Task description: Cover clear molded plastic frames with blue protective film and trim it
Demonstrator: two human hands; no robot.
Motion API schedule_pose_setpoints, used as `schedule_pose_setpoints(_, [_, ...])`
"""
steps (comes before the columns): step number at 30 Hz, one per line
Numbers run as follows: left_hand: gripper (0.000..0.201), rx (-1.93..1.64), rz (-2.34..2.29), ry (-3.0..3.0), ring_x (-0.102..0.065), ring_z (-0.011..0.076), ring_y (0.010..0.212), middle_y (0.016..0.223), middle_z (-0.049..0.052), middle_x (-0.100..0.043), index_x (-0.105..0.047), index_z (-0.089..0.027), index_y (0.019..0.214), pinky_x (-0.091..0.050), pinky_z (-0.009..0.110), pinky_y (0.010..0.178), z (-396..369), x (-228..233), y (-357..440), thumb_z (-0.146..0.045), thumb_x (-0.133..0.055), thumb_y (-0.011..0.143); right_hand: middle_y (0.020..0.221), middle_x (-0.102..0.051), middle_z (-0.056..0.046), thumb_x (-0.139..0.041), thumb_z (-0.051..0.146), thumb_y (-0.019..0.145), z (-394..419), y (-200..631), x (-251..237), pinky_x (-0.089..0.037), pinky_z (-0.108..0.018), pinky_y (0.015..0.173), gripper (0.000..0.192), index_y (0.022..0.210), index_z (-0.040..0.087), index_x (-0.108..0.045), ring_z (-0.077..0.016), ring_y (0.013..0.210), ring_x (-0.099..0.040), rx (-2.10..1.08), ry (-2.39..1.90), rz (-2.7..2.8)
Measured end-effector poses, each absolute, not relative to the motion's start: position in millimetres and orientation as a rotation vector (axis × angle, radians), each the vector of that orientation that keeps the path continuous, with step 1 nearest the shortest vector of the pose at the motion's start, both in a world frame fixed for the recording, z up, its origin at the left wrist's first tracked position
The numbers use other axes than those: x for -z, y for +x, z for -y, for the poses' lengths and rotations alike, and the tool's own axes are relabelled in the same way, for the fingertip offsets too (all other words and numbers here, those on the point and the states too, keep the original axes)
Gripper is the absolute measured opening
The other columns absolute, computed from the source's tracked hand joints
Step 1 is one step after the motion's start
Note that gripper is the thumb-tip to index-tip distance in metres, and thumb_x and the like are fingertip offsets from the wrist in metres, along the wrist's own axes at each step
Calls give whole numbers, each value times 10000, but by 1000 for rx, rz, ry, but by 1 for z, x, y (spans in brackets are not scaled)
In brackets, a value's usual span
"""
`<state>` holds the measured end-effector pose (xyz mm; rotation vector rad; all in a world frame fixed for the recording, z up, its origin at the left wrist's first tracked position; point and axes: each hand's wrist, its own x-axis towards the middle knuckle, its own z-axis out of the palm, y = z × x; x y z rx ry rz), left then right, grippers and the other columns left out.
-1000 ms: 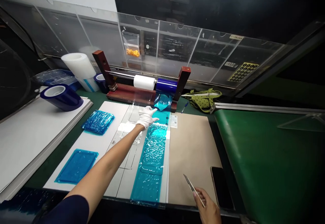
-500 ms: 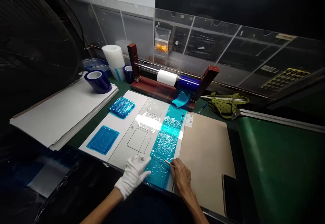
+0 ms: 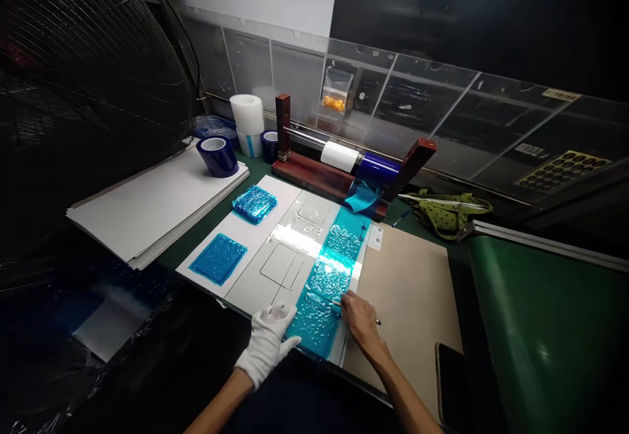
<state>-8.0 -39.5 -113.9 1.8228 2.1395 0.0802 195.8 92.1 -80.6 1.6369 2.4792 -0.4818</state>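
Note:
A long strip of wrinkled blue film [image 3: 330,276] lies along the right side of a white panel [image 3: 275,270]. My left hand [image 3: 269,341], in a white glove, rests flat on the near end of that strip at the panel's front edge. My right hand [image 3: 360,319], bare, grips a thin blade [image 3: 328,301] whose tip touches the blue film. Behind the panel a red wooden stand [image 3: 344,175] carries a white roll and a blue roll [image 3: 376,168], with blue film hanging from it.
Two blue film patches [image 3: 219,258] lie on the panel's left. Loose tape rolls [image 3: 217,156] sit on stacked white boards [image 3: 147,208]. A brown board [image 3: 407,290] with a phone [image 3: 449,381] is right, then a green belt [image 3: 550,329]. A clear partition stands behind.
My left hand pulled back from the far end of the strip to its near end. My right hand brought the blade onto the film. The view swung left.

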Motion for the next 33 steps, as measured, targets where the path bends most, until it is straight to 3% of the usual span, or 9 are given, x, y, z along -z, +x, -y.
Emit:
schedule_pose_setpoints(6, [1070,-42,-2118,1826,-281,359,1339,1452,183,-354,-283,-145,1436,-241,491,1070,35,113,4,-583,-721,563,842,-659,-68,-478,209,859,-60,273,77,-280,-264,609,156,816,192,-627,-207,798,-615,561,1833,-2325])
schedule_pose_setpoints(12, [1365,21,-2006,1913,-137,406,1393,1501,224,-235,-167,-79,1457,-132,537,1123,22,136,28,-678,-731,367,814,-679,-55,-488,253,827,-24,259,96,-358,-260,663,160,780,190,-627,-205,803,-622,868,1952,-2253])
schedule_pose_setpoints(14, [1347,30,-1978,1955,-96,422,1396,1500,239,-226,-172,-68,1453,-96,570,1121,22,145,32,-672,-719,381,785,-674,-32,-479,285,825,-18,253,97,-377,-246,653,177,759,194,-615,-181,762,-619,1000,1954,-2256])
schedule_pose_setpoints(17, [1147,17,-1962,2009,-76,396,1406,1511,239,-186,-154,-52,1453,-82,573,1127,24,153,30,-612,-634,575,720,-647,-3,-458,374,829,-6,258,94,-400,-226,613,243,732,194,-591,-148,665,-599,1217,1930,-2272])
schedule_pose_setpoints(22, [862,-39,-1944,2073,-72,319,1422,1529,185,-166,-135,-112,1465,-72,550,1146,30,139,14,-178,-541,708,633,-605,2,-578,602,705,13,260,97,-372,-233,495,421,678,182,-556,-116,492,-504,2031,2085,-1887])
schedule_pose_setpoints(25, [808,-81,-1921,2046,-68,290,1424,1529,157,-172,-184,-144,1461,-84,536,1154,34,122,9,-43,-463,709,642,-615,-19,-598,714,609,14,233,100,-247,-210,408,574,765,161,-596,-80,398,-423,2264,2268,-1472])
schedule_pose_setpoints(28, [840,-143,-1870,1974,-44,302,1422,1529,156,-150,-227,-137,1450,-58,531,1159,38,105,4,-35,-513,667,493,-486,37,-659,701,549,7,196,97,-171,-206,403,577,705,151,-579,-66,372,-347,2350,2274,-1365])
schedule_pose_setpoints(30, [946,-211,-1833,1893,-13,342,1416,1528,173,-129,-230,-122,1446,-25,551,1152,41,95,-3,-113,-643,595,447,-374,79,-717,641,521,2,175,91,-205,-212,418,517,611,172,-519,-59,398,-301,2379,2254,-1459])
schedule_pose_setpoints(33, [1239,-362,-1826,1681,-44,385,1407,1528,206,-105,-106,-109,1466,-119,561,1141,48,78,-30,-302,-802,459,500,-392,70,-747,567,543,-5,155,79,-295,-222,487,462,597,176,-508,-73,482,-336,2390,2216,-1645])
